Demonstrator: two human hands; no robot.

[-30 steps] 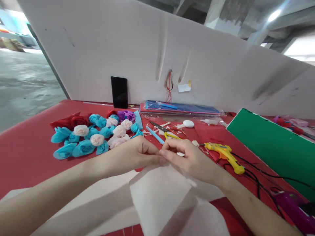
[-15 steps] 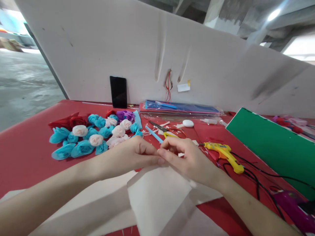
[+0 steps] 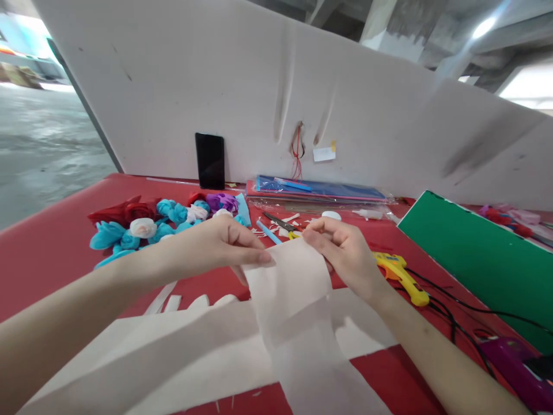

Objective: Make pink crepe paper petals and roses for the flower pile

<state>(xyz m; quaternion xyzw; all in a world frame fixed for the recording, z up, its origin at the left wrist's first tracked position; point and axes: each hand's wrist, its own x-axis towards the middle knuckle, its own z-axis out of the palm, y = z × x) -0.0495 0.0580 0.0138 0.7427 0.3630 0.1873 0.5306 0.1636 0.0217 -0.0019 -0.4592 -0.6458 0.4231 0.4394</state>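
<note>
A pale pinkish-white strip of crepe paper (image 3: 298, 311) hangs from both hands and runs down toward me. My left hand (image 3: 235, 248) pinches its upper left corner between thumb and fingers. At the upper right corner my right hand (image 3: 341, 248) grips it the same way. Under the strip, a wider pale sheet (image 3: 173, 351) lies across the red table. Just beyond my hands are scissors (image 3: 279, 221) with dark blades and a light blue stick (image 3: 268, 231). Part of the scissors is hidden behind my right hand.
Blue, white, red and purple paper flowers (image 3: 142, 228) cluster on the left. A yellow glue gun (image 3: 404, 276) with a black cable lies at right, by a green board (image 3: 479, 259). A phone (image 3: 210, 161) leans on the white panel. Wrapped coloured sheets (image 3: 319, 187) lie at the back.
My hands have moved apart from where they met, the right one to the right. The strip's top edge is now stretched between them, and small pale pieces show behind the sheet.
</note>
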